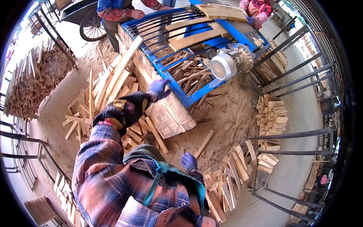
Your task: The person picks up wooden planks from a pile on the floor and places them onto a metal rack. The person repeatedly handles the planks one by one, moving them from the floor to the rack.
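Observation:
My left hand (158,90), in a purple glove and dark sleeve cover, reaches out over a thick wooden beam (168,120), close to the blue metal frame (176,87). Its fingers are apart and nothing shows in them. Low beside my body is my right hand (188,161), also gloved in purple, fingers spread and holding nothing. A thin wooden strip (204,143) lies on the sawdust near it. Several boards (196,39) rest on the black bars of the blue machine, and offcuts (189,75) fill the space inside its frame.
A silver motor (224,68) sits on the machine's near right side. Loose slats (113,85) pile up on the left, with more wood pieces (227,185) at lower right. One co-worker (117,13) stands at far left, another (258,13) at far right. Metal racks (295,134) line the right.

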Motion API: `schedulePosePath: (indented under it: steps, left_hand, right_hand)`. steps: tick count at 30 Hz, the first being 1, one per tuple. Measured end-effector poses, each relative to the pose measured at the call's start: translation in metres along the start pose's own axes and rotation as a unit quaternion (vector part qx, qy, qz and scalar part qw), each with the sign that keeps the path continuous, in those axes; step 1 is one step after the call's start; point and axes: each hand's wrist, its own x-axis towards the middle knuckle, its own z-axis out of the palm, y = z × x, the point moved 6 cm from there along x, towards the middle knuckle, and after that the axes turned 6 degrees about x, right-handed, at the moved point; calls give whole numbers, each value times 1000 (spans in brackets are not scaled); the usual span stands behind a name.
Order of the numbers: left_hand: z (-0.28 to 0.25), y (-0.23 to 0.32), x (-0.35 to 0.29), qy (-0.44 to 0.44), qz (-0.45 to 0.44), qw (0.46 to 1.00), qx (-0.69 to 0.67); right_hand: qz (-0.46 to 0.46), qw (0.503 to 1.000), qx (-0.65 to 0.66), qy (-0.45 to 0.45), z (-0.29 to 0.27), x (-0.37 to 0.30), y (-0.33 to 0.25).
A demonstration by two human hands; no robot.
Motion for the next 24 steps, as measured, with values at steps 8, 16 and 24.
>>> schedulePosePath:
  steps: [8,16,24]
  left_hand:
    - [-79,-52,149,47,-134,976,163]
    - [-83,-102,145,-41,-95,978,182]
    - [-80,-122,-15,-58,-79,963,-251]
  right_hand:
    - [51,998,8,23,113,-19,-3]
    - [93,985,88,120,42,-39,51]
    - [43,999,25,-1,127,0,-15]
